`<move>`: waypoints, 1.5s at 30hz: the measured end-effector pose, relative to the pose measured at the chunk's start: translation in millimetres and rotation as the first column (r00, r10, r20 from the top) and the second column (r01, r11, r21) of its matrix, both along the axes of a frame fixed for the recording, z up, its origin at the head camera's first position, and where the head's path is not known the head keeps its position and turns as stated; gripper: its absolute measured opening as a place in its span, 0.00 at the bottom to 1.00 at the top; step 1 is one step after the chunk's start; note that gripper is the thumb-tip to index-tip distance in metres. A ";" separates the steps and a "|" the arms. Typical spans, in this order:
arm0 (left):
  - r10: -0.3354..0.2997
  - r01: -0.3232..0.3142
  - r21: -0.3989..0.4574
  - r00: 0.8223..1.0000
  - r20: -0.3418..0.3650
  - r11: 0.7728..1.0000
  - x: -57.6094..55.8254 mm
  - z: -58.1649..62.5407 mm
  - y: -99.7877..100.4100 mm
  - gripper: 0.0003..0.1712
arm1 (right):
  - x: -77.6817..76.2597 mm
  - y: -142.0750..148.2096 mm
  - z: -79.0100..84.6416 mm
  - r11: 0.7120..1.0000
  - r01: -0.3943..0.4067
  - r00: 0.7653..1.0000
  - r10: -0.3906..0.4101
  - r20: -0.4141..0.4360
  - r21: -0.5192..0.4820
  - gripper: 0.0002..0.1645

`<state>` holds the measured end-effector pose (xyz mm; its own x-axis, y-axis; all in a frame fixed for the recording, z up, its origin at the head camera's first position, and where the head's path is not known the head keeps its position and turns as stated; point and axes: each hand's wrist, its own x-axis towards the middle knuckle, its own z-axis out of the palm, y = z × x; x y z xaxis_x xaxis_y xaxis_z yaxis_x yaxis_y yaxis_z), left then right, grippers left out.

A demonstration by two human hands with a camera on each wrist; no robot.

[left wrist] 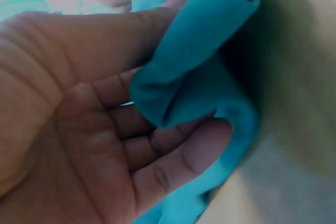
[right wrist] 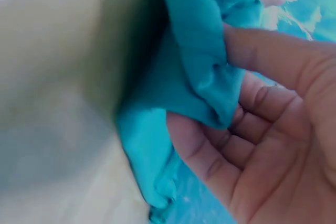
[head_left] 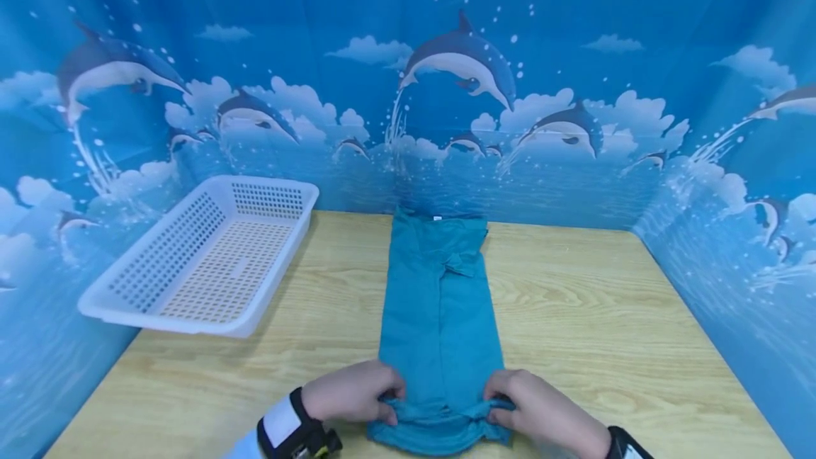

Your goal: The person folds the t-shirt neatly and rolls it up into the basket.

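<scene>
A teal garment (head_left: 440, 317) lies lengthwise on the wooden table, folded into a long narrow strip with a seam down its middle. Its near end is bunched into a turned-up fold. At the left corner of that fold, my left hand (head_left: 360, 392) pinches the cloth between thumb and fingers. My right hand (head_left: 532, 406) grips the opposite corner the same way. Both wrist views show the teal cloth (left wrist: 194, 40) doubled over, with the thumb on top and fingertips tucked beneath it. In the right wrist view the cloth (right wrist: 197, 40) hangs in a loose flap by the thumb.
A white perforated plastic basket (head_left: 261, 289) stands on the table's left side, near the back. Wooden tabletop (head_left: 574, 303) extends to the right of the garment. A blue dolphin-print curtain (head_left: 357, 91) encloses the table at the back and sides.
</scene>
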<state>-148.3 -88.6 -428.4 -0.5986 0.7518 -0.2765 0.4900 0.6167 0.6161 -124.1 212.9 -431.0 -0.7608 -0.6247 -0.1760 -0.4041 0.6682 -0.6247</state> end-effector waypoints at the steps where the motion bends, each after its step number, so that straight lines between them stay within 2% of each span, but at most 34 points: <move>1: 0.009 -0.009 0.016 1.000 -0.003 1.000 -4.3 2.8 -1.6 0.08 | -3.5 1.3 2.2 1.000 0.006 1.000 -0.006 -0.012 -0.024 0.02; 5: 0.097 -0.092 0.085 0.994 -0.056 0.992 -22.3 11.7 -8.7 0.02 | -20.0 5.2 9.1 0.996 0.023 0.996 -0.031 -0.089 -0.091 0.07; 8: 0.146 -0.133 0.154 0.986 -0.074 0.979 -33.6 10.5 -10.0 0.06 | -31.9 6.6 7.5 0.992 0.059 0.993 -0.070 -0.093 -0.112 0.08; 13: 0.187 -0.166 0.206 0.979 -0.083 0.964 -46.4 -7.4 -6.2 0.08 | -44.8 3.4 -8.8 0.991 0.117 0.987 -0.123 -0.103 -0.058 0.06; 18: 0.218 -0.197 0.187 0.971 -0.098 0.962 -50.0 -22.1 -4.6 0.08 | -45.4 -4.1 -21.8 0.992 0.124 0.968 -0.116 -0.224 0.019 0.10; 20: 0.225 -0.204 0.176 0.968 -0.114 0.963 -50.1 -25.4 -4.4 0.07 | -43.2 -7.9 -22.1 0.990 0.130 0.945 -0.106 -0.311 0.058 0.10; 23: 0.230 -0.205 0.172 0.964 -0.134 0.963 -50.2 -27.8 -4.1 0.07 | -37.7 -14.0 -18.8 0.983 0.137 0.890 -0.068 -0.450 0.123 0.08; 25: 0.229 -0.205 0.170 0.963 -0.141 0.964 -50.2 -28.5 -3.8 0.07 | -33.1 -18.3 -16.7 0.977 0.134 0.857 -0.032 -0.514 0.164 0.06; 26: 0.228 -0.203 0.169 0.963 -0.141 0.964 -50.2 -28.7 -3.7 0.07 | -30.5 -20.5 -15.7 0.977 0.126 0.850 -0.016 -0.527 0.174 0.08; 28: 0.228 -0.205 0.166 0.964 -0.136 0.965 -50.6 -29.2 -3.8 0.07 | -25.3 -25.0 -14.8 0.976 0.100 0.863 0.012 -0.505 0.194 0.19; 31: 0.230 -0.207 0.162 0.963 -0.139 0.965 -51.4 -29.5 -4.7 0.07 | -18.3 -32.6 -16.0 0.976 0.047 0.904 0.050 -0.424 0.215 0.35; 33: 0.236 -0.210 0.162 0.958 -0.162 0.964 -51.4 -29.0 -5.5 0.07 | -15.2 -38.0 -18.8 0.970 0.022 0.913 0.079 -0.400 0.242 0.39; 34: 0.241 -0.212 0.166 0.954 -0.178 0.963 -51.2 -28.2 -5.9 0.07 | -14.3 -40.5 -20.4 0.967 0.015 0.910 0.092 -0.405 0.253 0.39; 37: 0.259 -0.221 0.179 0.939 -0.227 0.959 -50.0 -24.3 -6.8 0.07 | -13.7 -47.2 -24.1 0.958 0.020 0.874 0.122 -0.471 0.285 0.34; 40: 0.276 -0.229 0.199 0.926 -0.257 0.953 -47.8 -18.0 -6.4 0.11 | -17.7 -52.5 -25.4 0.957 0.028 0.819 0.144 -0.555 0.290 0.26; 42: 0.284 -0.232 0.208 0.919 -0.274 0.950 -46.0 -13.4 -5.0 0.13 | -23.5 -55.3 -25.4 0.960 0.032 0.787 0.148 -0.599 0.279 0.19; 44: 0.288 -0.226 0.227 0.910 -0.298 0.947 -43.5 -8.2 -2.3 0.14 | -32.3 -57.7 -25.5 0.966 0.045 0.763 0.131 -0.633 0.254 0.12; 45: 0.289 -0.222 0.235 0.905 -0.312 0.946 -41.7 -5.1 -0.5 0.15 | -37.5 -58.9 -25.9 0.970 0.059 0.759 0.110 -0.642 0.236 0.09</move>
